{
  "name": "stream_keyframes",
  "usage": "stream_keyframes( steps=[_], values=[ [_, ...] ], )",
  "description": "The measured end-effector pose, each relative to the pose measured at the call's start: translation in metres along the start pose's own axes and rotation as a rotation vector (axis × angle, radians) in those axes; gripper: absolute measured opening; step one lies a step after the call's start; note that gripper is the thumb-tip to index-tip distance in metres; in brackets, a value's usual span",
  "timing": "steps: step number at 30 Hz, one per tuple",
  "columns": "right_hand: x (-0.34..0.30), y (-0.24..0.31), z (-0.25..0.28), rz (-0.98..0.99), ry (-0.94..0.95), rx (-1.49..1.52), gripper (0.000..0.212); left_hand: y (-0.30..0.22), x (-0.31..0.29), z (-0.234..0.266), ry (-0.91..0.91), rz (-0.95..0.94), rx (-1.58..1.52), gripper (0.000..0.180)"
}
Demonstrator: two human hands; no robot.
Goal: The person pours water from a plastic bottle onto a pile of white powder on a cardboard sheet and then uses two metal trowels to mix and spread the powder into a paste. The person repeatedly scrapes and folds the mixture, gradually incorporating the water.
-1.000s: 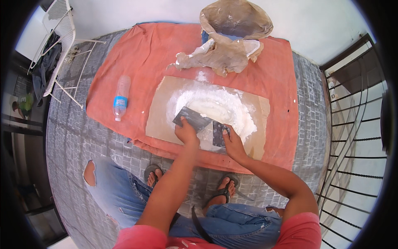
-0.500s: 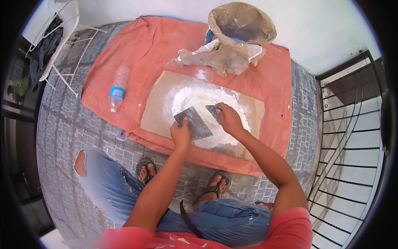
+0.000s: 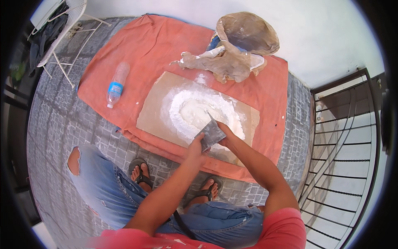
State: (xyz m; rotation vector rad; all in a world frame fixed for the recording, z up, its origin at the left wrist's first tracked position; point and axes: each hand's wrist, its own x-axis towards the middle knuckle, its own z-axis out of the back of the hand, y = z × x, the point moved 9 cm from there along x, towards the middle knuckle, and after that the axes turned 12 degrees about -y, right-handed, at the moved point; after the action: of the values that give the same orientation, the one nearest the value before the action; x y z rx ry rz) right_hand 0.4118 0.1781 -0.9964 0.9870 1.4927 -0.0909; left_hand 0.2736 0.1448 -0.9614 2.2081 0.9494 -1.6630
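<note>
White powder (image 3: 177, 108) lies in a ring on a brown cardboard sheet (image 3: 150, 119), with a smoother, off-white patch in its middle. Over the ring's near side, my left hand (image 3: 196, 148) grips a flat grey metal plate (image 3: 213, 136) smeared with white. My right hand (image 3: 227, 133) is closed close beside it, partly hidden behind the plate. From its fingers a thin scraper (image 3: 210, 116) sticks up, seen nearly edge-on against the plate's far edge. Whether the two tools touch I cannot tell.
An orange cloth (image 3: 137, 54) lies under the cardboard on grey paving (image 3: 54, 120). At the back stands an open, torn paper sack (image 3: 236, 64). A plastic bottle (image 3: 115, 89) lies at left. A white chair (image 3: 68, 39) and a black metal railing (image 3: 340, 143) flank the cloth.
Both tools have come together: the plate moved right and turned, and the scraper drew nearer my body, off the powder's middle. The whole view has shifted slightly.
</note>
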Motion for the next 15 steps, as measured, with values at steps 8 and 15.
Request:
stream_keyframes(
  steps=[8, 15],
  values=[
    [-0.022, -0.015, 0.000, -0.129, 0.120, 0.003, 0.039, -0.001, 0.008, -0.024, -0.040, -0.039, -0.064, 0.022],
    [-0.035, -0.043, 0.028, -0.342, 0.079, 0.029, 0.042, 0.000, 0.046, -0.016, -0.134, 0.001, -0.101, 0.024]
  ],
)
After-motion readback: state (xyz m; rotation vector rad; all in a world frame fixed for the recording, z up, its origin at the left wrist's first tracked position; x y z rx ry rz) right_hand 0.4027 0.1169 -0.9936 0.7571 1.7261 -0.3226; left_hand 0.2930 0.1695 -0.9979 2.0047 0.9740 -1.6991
